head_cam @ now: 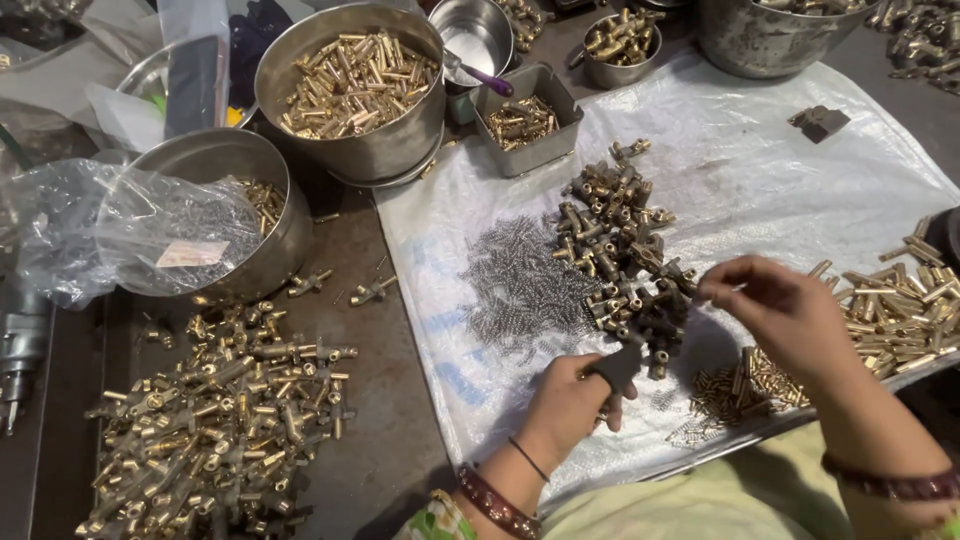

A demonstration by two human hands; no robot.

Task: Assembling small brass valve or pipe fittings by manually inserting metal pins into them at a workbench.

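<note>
Left hand (575,395), thumb capped in a dark rubber finger cot (617,367), clenched on a small brass fitting, held low at the near edge of the heap of dark brass T-shaped valve bodies (620,250), close for picking. Right hand (785,310) raised beside it, fingertips pinched; on what, cannot tell. Thin steel springs (520,285) spread just left of the heap, short brass pins (745,385) below the right wrist, all on a white plastic sheet (760,170) over the desk, sorted by kind within reach. Big round steel bowl of brass tubes (350,90) behind

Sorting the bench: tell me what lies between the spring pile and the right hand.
In the head view, a heap of brass fittings lies between the small steel springs and the right hand.
</note>
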